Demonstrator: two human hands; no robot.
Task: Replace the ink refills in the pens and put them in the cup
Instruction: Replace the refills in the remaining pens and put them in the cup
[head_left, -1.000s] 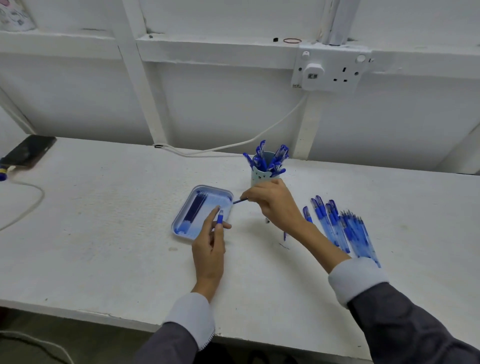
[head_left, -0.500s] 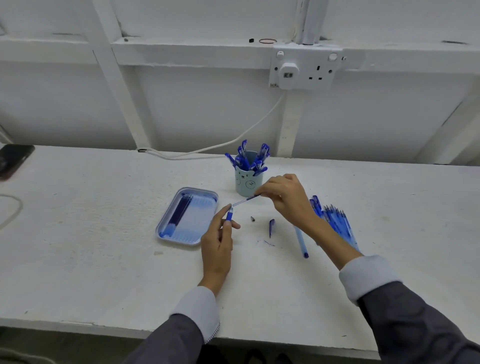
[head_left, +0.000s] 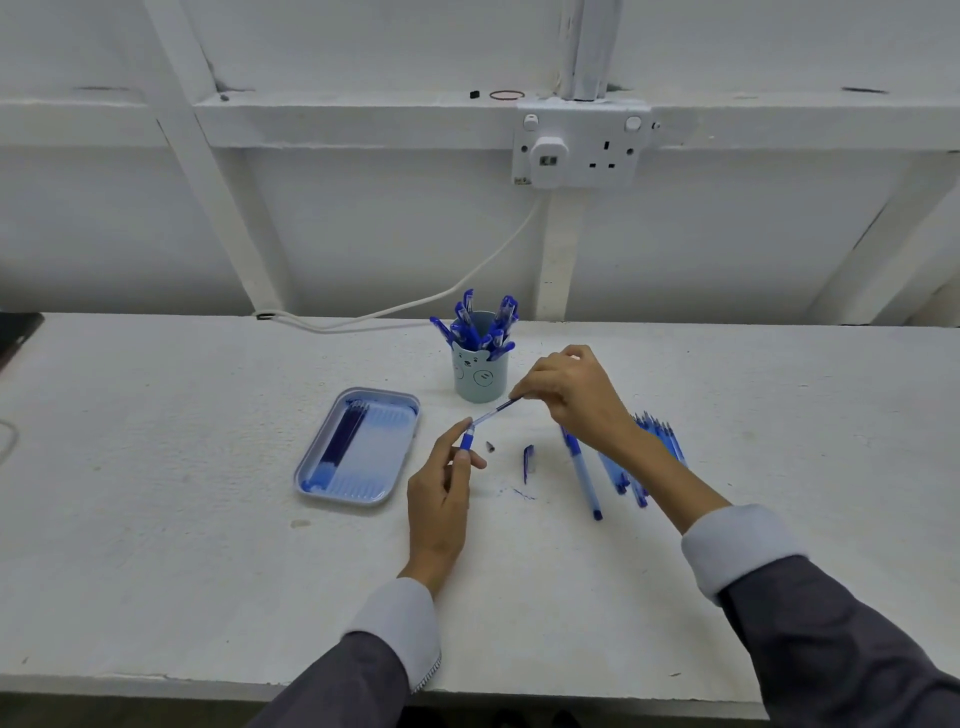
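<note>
Because the refill (head_left: 493, 413) has to travel straight along the bore, the left hand (head_left: 441, 493) holds the pen barrel (head_left: 467, 441) tilted up and away, thumb and forefinger clamped on its blue grip section, while the right hand (head_left: 574, 397) pinches the far end of the thin rod between thumb and fingertips, its other fingers loosely curled. The refill spans the gap between the two sets of fingers, one end at the barrel's mouth; whether it is going in or coming out cannot be told from this view. Just beyond the right fingertips stands the cup (head_left: 480, 382), pale with a bear face, already holding a bunch of blue pens (head_left: 475, 325) upright, clips up. Just left of the left fingers lies the tray (head_left: 300, 480), with dark blue refills (head_left: 343, 436) lined along its left side. Close beside the left fingertips, on the right, rest a small tip piece (head_left: 489, 446) and a blue cap (head_left: 528, 463), probably kept within reach for reassembly. Under the right wrist lie a single pen (head_left: 584, 475) and a heap of pens (head_left: 652, 441), apparently awaiting their turn.
</note>
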